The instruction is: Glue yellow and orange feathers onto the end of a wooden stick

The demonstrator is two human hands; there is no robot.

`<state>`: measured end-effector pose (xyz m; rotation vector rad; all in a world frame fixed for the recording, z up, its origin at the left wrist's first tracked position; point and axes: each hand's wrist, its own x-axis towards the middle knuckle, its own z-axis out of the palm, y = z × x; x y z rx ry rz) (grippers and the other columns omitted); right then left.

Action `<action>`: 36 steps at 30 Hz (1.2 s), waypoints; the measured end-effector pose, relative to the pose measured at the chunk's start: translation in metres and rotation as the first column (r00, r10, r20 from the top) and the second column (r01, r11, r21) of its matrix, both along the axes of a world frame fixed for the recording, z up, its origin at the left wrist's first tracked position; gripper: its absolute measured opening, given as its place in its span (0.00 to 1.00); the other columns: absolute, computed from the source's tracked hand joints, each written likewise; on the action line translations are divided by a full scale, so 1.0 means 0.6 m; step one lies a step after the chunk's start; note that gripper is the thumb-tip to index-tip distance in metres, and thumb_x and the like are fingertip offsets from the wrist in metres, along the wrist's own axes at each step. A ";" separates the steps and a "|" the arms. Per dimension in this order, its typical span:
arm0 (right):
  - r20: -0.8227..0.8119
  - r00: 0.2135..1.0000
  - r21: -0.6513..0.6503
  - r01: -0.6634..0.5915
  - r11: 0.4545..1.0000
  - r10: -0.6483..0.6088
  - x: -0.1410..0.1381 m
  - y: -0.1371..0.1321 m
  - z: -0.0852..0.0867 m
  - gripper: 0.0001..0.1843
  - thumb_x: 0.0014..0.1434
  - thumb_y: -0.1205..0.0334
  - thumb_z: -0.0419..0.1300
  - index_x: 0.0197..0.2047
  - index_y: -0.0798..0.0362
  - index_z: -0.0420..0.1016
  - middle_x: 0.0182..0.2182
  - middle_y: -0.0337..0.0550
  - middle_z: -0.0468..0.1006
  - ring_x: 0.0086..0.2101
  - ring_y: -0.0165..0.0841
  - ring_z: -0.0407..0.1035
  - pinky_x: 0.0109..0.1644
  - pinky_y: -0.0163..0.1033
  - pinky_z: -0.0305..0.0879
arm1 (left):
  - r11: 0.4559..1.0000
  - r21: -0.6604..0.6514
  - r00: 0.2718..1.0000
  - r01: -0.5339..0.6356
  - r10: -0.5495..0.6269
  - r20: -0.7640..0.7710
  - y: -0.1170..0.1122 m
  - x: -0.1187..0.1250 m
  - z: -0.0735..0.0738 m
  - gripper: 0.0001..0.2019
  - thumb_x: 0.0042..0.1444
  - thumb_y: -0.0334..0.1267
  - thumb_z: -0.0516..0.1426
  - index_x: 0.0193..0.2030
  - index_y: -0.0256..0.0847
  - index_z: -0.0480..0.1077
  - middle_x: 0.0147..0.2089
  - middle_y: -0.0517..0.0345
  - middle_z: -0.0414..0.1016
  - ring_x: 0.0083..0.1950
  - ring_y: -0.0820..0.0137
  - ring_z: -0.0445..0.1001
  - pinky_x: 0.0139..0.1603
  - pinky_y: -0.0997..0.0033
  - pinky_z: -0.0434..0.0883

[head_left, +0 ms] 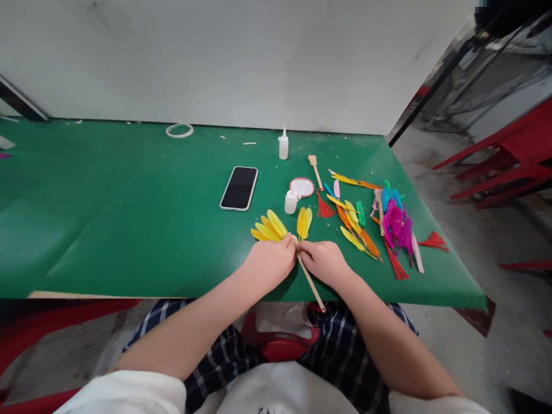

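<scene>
Left hand (271, 263): lower centre of the frame, fingers curled and closed in a pinch at the top of the wooden stick, beside the yellow feathers; the exact contact is hidden.
Right hand (324, 261): just right of it, fingers bent inward, tips at the same top end; how firmly they grip I cannot tell.
Wooden stick (311, 284): lower centre, slanting down to the right from between the hands, past the table edge.
Yellow feathers (269, 226): centre, fanned above the left hand, with more upright near the right fingertips.
Small white bottle (290, 203): centre, just above the feathers, beside a round dish (307, 185).
Phone (240, 188): left of the bottle, lying on the green table (129, 218).
Loose feathers (351, 221): right of centre, orange, yellow and green.
Magenta feathers (397, 224): farther right, piled near red tassels (395, 263).
</scene>
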<state>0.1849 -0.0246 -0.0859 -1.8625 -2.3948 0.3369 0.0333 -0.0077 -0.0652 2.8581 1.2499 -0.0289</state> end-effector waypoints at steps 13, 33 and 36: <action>0.001 1.000 0.016 -0.002 1.000 0.002 -0.002 -0.001 -0.002 0.16 0.59 0.61 0.45 0.36 0.47 0.75 0.28 0.40 0.79 0.27 0.31 0.71 0.28 0.34 0.49 | 0.996 -0.092 1.000 -0.010 0.009 -0.013 0.011 -0.002 0.006 0.16 0.56 0.31 0.48 0.51 0.32 0.66 0.48 0.41 0.73 0.38 0.55 0.76 0.34 0.59 0.73; -0.010 1.000 0.032 -0.007 0.999 0.008 -0.006 -0.001 0.002 0.14 0.57 0.65 0.48 0.32 0.50 0.75 0.25 0.39 0.78 0.25 0.29 0.70 0.27 0.34 0.48 | 0.997 -0.053 0.997 0.056 -0.053 0.056 0.030 -0.011 0.022 0.13 0.59 0.33 0.46 0.43 0.36 0.70 0.41 0.48 0.75 0.39 0.59 0.74 0.33 0.62 0.71; -0.018 1.000 0.091 -0.014 0.996 0.016 -0.003 -0.003 -0.012 0.14 0.57 0.63 0.48 0.31 0.51 0.74 0.24 0.39 0.77 0.23 0.28 0.69 0.26 0.34 0.47 | 0.997 0.030 0.994 0.071 -0.073 0.081 0.056 -0.022 0.010 0.13 0.59 0.31 0.46 0.45 0.36 0.70 0.44 0.47 0.74 0.45 0.61 0.70 0.41 0.63 0.68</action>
